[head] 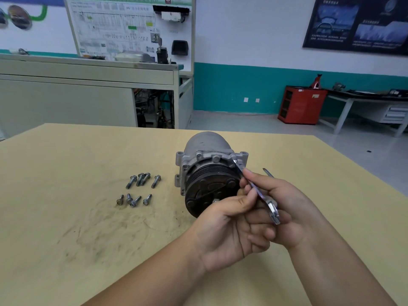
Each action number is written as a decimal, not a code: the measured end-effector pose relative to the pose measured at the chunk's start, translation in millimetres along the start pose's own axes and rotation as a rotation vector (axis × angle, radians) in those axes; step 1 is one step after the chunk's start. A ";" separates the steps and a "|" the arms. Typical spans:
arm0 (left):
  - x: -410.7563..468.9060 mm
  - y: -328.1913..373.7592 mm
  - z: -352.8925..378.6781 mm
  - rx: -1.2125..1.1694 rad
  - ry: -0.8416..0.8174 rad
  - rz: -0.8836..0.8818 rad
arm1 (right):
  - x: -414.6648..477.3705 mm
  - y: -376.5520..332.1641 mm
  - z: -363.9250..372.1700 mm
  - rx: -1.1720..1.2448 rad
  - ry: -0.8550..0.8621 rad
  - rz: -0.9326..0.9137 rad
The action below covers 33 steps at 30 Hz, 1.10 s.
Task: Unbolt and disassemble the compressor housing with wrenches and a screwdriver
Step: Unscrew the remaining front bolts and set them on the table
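Left hand [229, 230] and right hand [284, 208] both pinching the slim steel wrench [256, 191] on a flange bolt [234, 161] of our grey cast-metal compressor [207, 146] on the tan table [66, 164], looks heavy and rigid, so we'd brace its body.

Workshop with diagram board [123, 27] and red cabinet [302, 104].

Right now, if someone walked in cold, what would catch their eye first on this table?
The grey compressor lies on its side mid-table, black pulley face toward the camera. Just in front of it the left hand and right hand together grip a wrench, whose far end appears to sit on a bolt at the housing's upper right. Left of the compressor, eight loose bolts lie in two rows on the yellow table.
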<state>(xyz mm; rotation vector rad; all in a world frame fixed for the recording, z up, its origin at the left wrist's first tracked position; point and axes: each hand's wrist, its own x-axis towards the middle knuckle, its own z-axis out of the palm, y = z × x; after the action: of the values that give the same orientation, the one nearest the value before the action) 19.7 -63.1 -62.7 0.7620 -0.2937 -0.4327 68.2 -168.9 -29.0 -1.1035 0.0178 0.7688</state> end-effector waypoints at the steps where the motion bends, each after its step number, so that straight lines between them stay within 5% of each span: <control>1: -1.3 2.1 -1.9 0.048 0.021 -0.013 | 0.5 1.0 1.0 -0.023 -0.004 -0.006; 7: -4.6 7.4 -13.4 0.220 0.159 -0.023 | 6.2 9.7 5.3 -0.191 -0.007 -0.108; 16: -8.6 8.5 -11.6 0.093 0.001 0.039 | -4.3 6.7 -3.2 -0.105 -0.118 -0.112; 26: -4.0 -8.4 -7.7 0.076 -0.017 0.019 | -0.4 9.8 -5.3 -0.060 0.041 -0.067; 33: -1.3 -8.9 -9.7 0.203 0.002 -0.037 | 1.7 2.5 -9.8 -0.244 0.170 -0.149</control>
<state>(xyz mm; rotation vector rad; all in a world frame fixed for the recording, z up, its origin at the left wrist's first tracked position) 20.0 -62.5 -75.9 0.9671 -0.3252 -0.4410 71.5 -175.3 -36.3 -1.3841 -0.0150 0.5511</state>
